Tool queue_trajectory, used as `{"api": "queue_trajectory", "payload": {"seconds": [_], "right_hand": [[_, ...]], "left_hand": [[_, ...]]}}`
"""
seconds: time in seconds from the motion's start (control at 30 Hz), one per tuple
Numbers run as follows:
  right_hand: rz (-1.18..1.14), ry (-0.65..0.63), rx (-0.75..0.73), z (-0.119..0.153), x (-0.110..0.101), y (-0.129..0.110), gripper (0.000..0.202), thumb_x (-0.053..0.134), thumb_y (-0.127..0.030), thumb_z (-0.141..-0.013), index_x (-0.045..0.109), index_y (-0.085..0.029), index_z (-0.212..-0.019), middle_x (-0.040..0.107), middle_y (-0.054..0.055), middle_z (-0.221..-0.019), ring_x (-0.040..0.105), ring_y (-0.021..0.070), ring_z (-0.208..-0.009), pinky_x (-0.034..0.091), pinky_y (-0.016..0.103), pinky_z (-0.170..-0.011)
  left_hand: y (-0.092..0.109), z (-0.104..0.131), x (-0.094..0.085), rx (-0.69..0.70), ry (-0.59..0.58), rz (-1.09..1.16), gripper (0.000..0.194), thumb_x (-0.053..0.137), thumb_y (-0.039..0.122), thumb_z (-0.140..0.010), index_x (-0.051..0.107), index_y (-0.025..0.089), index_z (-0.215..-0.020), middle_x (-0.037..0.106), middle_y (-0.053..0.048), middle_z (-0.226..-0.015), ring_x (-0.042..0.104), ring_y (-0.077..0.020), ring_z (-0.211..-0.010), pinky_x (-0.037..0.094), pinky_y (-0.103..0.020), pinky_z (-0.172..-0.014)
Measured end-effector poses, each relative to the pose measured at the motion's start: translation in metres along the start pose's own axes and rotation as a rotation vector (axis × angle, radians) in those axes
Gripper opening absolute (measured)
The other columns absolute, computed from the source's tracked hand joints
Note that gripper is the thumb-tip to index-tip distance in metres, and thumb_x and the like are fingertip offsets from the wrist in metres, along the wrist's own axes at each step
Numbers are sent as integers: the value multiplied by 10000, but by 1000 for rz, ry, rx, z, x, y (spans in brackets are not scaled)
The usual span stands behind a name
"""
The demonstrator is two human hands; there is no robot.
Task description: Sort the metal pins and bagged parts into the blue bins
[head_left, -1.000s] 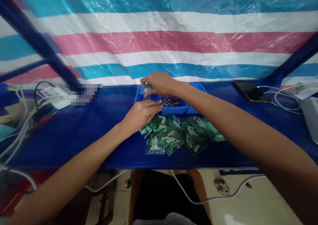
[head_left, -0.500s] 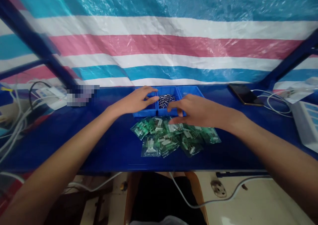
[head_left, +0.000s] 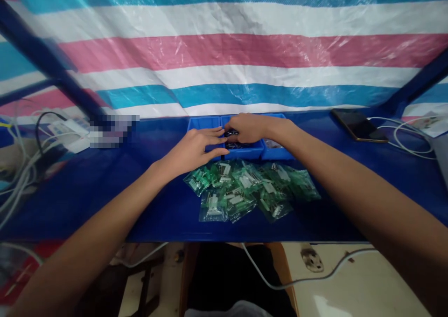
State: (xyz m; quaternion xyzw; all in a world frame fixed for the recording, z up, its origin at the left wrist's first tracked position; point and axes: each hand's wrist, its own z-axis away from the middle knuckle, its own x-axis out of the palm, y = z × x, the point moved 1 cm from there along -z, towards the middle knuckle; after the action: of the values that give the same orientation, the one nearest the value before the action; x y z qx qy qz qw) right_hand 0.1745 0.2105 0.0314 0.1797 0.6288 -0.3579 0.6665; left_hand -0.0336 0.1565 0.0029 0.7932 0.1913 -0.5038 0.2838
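Three blue bins stand side by side at the back of the table. The middle bin (head_left: 249, 152) contains many small metal screws (head_left: 235, 146). My right hand (head_left: 248, 127) dips into it from above, its fingers bent down among the screws; whatever the fingertips pinch is hidden. Over the left bin (head_left: 204, 121) and its edge with the middle one lies my left hand (head_left: 200, 147), fingers stretched out and apart, with nothing in it. In front of the bins is a spread of clear-and-green plastic bags (head_left: 241, 198) of small white and metal parts.
The right bin (head_left: 278, 154) shows pale contents, partly behind my right arm. A phone (head_left: 359, 125) and white cables (head_left: 402, 129) lie at the back right. More cables (head_left: 26, 177) hang at the left. A striped sheet (head_left: 224, 51) closes off the back.
My right hand has moved up and away from above the bags into the middle bin. My left hand has shifted slightly nearer, its fingers flatter. The view has tilted a little.
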Motion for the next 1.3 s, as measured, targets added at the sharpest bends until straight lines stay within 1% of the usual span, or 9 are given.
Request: {"api": "queue_trajectory", "payload": {"seconds": [0.23, 0.47, 0.57, 0.63, 0.73, 0.83, 0.97, 1.2, 1.3], "right_hand": [[-131, -145, -43, 10, -2, -5, 139, 614, -217, -917, 743, -178, -882, 751, 44, -852, 583, 167, -679, 401, 308, -622], [-177, -103, 42, 1, 3, -7, 155, 706, -168, -842, 649, -180, -698, 581, -14, -636, 470, 143, -616, 355, 323, -630], [-212, -42, 82, 0, 5, -6, 128, 748, -177, -824, 666, -179, -725, 558, -29, -606, 483, 139, -606, 366, 315, -624], [-245, 3, 89, 3, 3, -5, 56, 768, -165, -804, 714, -177, -801, 602, -23, -625, 535, 149, -618, 401, 313, -632], [-299, 87, 92, 10, -3, -2, 137, 758, -122, -799, 775, -170, -927, 704, 14, -696, 643, 177, -674, 476, 317, -663], [-371, 145, 107, 15, -9, 3, 177, 702, -110, -860, 795, -166, -999, 775, 45, -759, 718, 190, -677, 556, 321, -662], [-475, 201, 104, 22, -16, 9, 81, 739, -153, -895, 793, -192, -941, 785, 23, -744, 754, 200, -641, 623, 327, -631], [-313, 285, 10, 49, -42, -2, 42, 823, -191, -882, 835, -199, -921, 779, -3, -708, 737, 177, -605, 547, 285, -579], [-211, 200, -122, 62, -46, -19, 39, 802, -193, -902, 841, -199, -901, 762, -19, -694, 699, 141, -583, 485, 256, -571]], "left_hand": [[1, 0, -1, -15, 8, 27, 333, 772, 384, -1019, 760, 231, -1314, 699, -96, -1430, 618, -320, -1427, 548, -568, -1193], [-2, 0, -1, 2, 22, 48, 367, 783, 432, -1005, 763, 250, -1323, 704, -82, -1419, 644, -317, -1393, 568, -525, -1183], [-2, 0, -1, 30, 24, 30, 366, 739, 456, -1033, 761, 245, -1331, 685, -89, -1449, 644, -307, -1400, 545, -525, -1213], [-1, 1, 1, 61, 20, -7, 377, 669, 479, -1073, 753, 236, -1347, 672, -92, -1474, 626, -302, -1426, 528, -536, -1231], [2, 4, 5, 132, 39, -106, 477, 506, 511, -1138, 737, 166, -1372, 675, -133, -1480, 612, -304, -1450, 529, -536, -1231], [6, 8, 6, 180, 131, -201, 556, 411, 513, -1161, 743, 105, -1344, 702, -173, -1446, 662, -317, -1400, 581, -530, -1174], [12, 8, 3, 170, 270, -245, 423, 465, 413, -1155, 785, 149, -1238, 801, -117, -1277, 755, -283, -1231, 655, -467, -1034], [16, 8, 3, 166, 269, -269, 364, 494, 331, -1139, 804, 140, -1140, 829, -96, -1155, 787, -271, -1100, 669, -422, -917], [16, 9, 4, 174, 228, -286, 390, 475, 362, -1148, 800, 147, -1163, 820, -98, -1195, 779, -273, -1128, 671, -415, -899]]}}
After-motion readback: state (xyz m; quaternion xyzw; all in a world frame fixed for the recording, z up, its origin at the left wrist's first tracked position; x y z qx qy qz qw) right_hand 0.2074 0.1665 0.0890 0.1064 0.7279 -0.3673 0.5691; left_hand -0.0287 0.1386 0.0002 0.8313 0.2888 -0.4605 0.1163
